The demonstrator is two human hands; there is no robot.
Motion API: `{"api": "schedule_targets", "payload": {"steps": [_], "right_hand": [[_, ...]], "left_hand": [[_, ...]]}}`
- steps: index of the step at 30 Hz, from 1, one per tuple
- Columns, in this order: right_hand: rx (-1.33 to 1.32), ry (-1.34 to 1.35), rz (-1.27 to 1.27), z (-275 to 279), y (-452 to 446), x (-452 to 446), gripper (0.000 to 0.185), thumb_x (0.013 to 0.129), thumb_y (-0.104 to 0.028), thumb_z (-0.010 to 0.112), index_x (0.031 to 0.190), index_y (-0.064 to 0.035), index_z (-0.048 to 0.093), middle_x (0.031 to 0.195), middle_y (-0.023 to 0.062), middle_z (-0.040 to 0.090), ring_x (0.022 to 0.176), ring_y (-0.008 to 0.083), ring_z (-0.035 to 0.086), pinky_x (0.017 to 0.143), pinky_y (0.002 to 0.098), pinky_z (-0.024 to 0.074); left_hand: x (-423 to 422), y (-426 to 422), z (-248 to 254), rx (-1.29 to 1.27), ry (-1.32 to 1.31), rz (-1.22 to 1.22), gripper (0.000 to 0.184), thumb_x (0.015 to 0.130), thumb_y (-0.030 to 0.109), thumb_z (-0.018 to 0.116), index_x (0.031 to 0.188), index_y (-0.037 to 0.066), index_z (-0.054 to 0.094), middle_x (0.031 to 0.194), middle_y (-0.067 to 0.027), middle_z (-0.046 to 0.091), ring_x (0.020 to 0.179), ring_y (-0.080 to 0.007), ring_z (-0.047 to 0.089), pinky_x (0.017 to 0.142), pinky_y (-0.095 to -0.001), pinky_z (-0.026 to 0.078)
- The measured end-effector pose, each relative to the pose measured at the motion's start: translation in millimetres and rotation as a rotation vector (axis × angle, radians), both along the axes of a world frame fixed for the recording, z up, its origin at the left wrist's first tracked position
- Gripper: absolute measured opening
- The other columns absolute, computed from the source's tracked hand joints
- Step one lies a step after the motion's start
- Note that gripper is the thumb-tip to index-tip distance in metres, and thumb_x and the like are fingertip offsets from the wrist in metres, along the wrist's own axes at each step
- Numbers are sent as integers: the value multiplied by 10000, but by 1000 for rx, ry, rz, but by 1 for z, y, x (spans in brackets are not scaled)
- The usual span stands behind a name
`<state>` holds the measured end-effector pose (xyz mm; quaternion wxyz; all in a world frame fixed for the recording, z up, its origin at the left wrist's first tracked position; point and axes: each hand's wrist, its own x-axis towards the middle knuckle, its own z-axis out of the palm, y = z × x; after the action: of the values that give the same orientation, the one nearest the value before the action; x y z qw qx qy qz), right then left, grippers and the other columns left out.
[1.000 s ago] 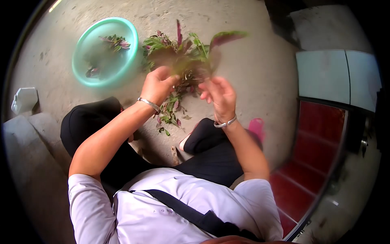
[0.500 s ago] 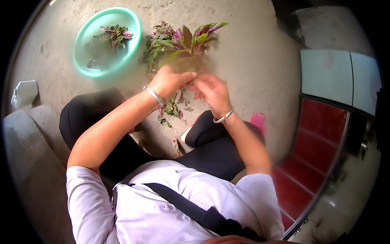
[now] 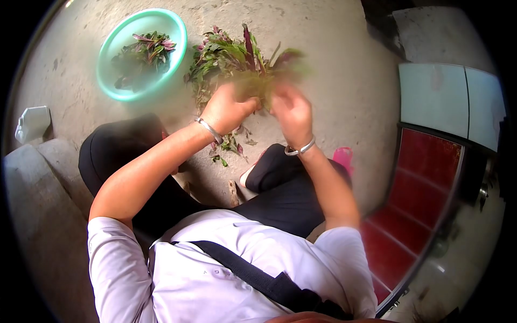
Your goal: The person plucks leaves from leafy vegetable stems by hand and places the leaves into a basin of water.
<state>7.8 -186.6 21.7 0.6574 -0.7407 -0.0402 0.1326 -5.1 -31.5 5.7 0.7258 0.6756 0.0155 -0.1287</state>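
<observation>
My left hand point(image 3: 229, 107) is closed on the stems of a leafy green and purple plant point(image 3: 250, 64). Close by on the right, my right hand point(image 3: 291, 111) pinches part of the same greens, and the leaves above it are smeared by motion. Behind and left of my hands lies a pile of leafy greens point(image 3: 207, 62) on the floor. A few loose leaves point(image 3: 230, 145) lie below my left wrist. The turquoise basin point(image 3: 102, 70) at the upper left holds more purple and green leaves point(image 3: 155, 47).
A whitish plastic container point(image 3: 33, 124) stands at the far left. Something pink point(image 3: 343, 157) lies beside my right knee. Pale cabinet panels point(image 3: 433, 97) and red tiles point(image 3: 425, 177) are on the right. My bent legs point(image 3: 280, 199) frame the floor below my hands.
Since the earliest frame, the basin and pile have shifted slightly up in view. My hands met at the stems, then moved slightly apart, and the leaves above them have swung.
</observation>
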Motion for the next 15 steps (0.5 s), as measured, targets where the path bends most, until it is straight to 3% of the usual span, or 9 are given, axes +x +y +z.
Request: {"api": "schedule_targets", "payload": {"steps": [3,6,7,10,12,14,15], "right_hand": [[19,125,57,4,-3,-3,98,831,-93,553,877,-16,510,690,-21,504,597,36,469,542,168,387],[302,292,130,12,-1,-8,70,838,-90,540,829,-29,509,668,-31,488,573,28,441,520,163,366],[294,262,166,16,-2,-9,57,843,-83,526,814,-37,508,674,-35,479,568,29,436,519,163,364],[0,155,418,15,-10,-8,80,839,-93,529,796,-27,516,697,-34,477,589,36,443,526,174,373],[-424,-230,591,1,-17,-5,88,753,-116,596,771,-35,567,722,56,526,627,183,527,567,284,423],[-722,-362,636,-6,-24,-10,92,731,-125,602,794,-61,586,747,93,536,645,247,530,590,316,430],[-688,-383,594,-9,-25,-9,91,738,-121,601,798,-54,586,740,83,533,636,225,532,583,303,430]], "left_hand": [[2,2,-2,65,-86,44,116,780,88,545,846,-5,566,655,20,550,559,-50,447,502,-230,388],[6,6,-8,250,-178,87,141,776,82,544,874,-17,560,657,15,553,557,-51,446,499,-241,390],[8,8,-10,235,-101,111,141,777,82,538,882,-7,571,662,14,556,554,-52,456,494,-227,391],[13,21,-3,2,87,15,141,787,87,533,883,-4,583,675,6,570,543,-54,466,484,-212,391],[15,20,-14,-49,102,62,133,816,110,535,863,5,600,705,-3,595,549,-55,479,496,-199,398],[14,19,-8,-170,198,63,139,828,124,538,857,8,608,722,-5,606,559,-55,483,508,-200,403],[15,19,-7,-135,215,55,137,835,132,536,857,19,612,738,-5,611,577,-53,491,529,-198,413]]}}
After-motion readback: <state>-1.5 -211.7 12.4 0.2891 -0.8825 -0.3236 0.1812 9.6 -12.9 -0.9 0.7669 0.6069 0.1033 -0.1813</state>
